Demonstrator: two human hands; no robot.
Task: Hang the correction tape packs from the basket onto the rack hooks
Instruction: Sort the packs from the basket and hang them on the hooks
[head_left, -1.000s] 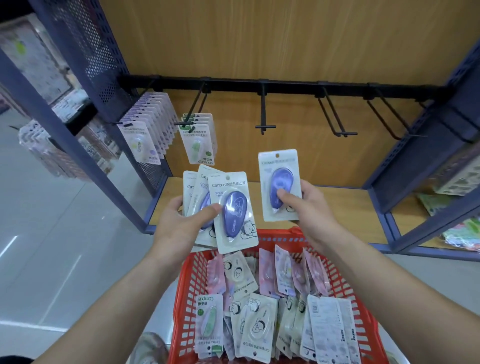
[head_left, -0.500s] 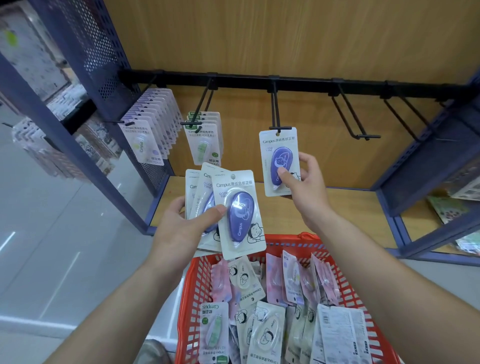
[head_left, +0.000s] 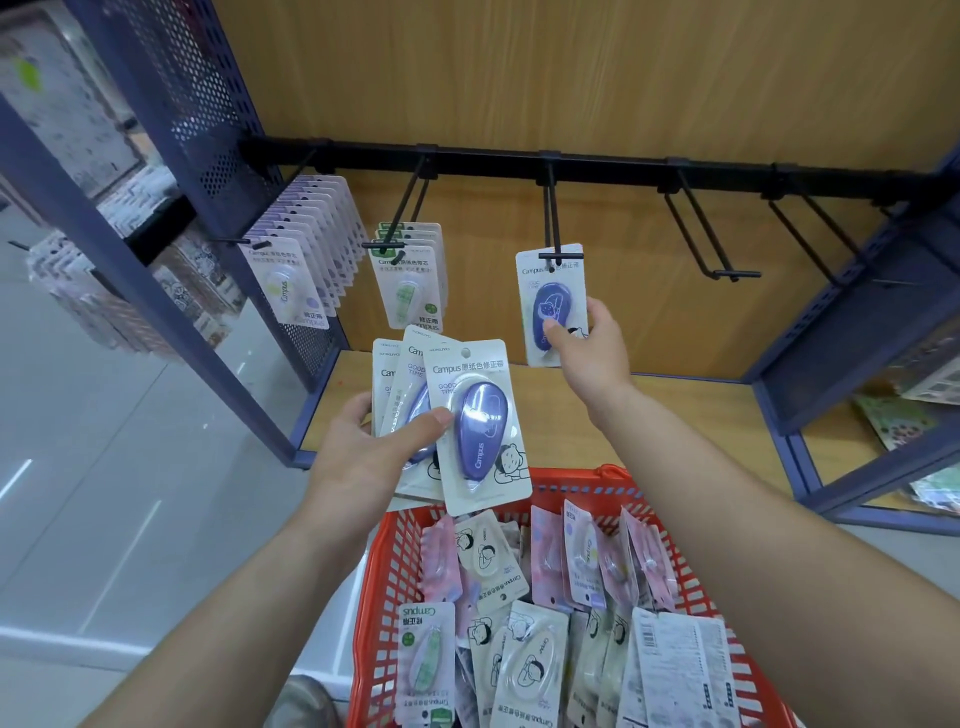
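basket (head_left: 395, 571): red, nearest of all, right under the arms.
loose packs (head_left: 530, 670): a jumble in the basket, some face down, plenty yet to hang.
left hand (head_left: 363, 457): thumb clamped across the front of a fanned stack (head_left: 475, 426), fingers curled behind. A firm hold, up above the basket rim.
stack handling: flat cards with a glossy blister on each; I'd guess they slide on one another, so the thumb belongs on the card, not on the bubble.
right hand (head_left: 592, 348): pinching one pack (head_left: 550, 306) low down, thumb on the face and fingers round the right edge.
pack position: up at the hook (head_left: 553, 223), its top edge right at the tip. Whether the tip is through the hole I cannot tell.
pack handling: looks light, a thin card that may bend, with a stiff plastic dome. The low pinch keeps the punched top clear for the hook; squeeze too hard and the card could bow off line.
rail (head_left: 597, 169): black bar across the back, carrying every hook.
hung packs (head_left: 410, 280): green ones on the next hook left, a full row beyond.
spare hooks (head_left: 711, 244): bare, off to the right.
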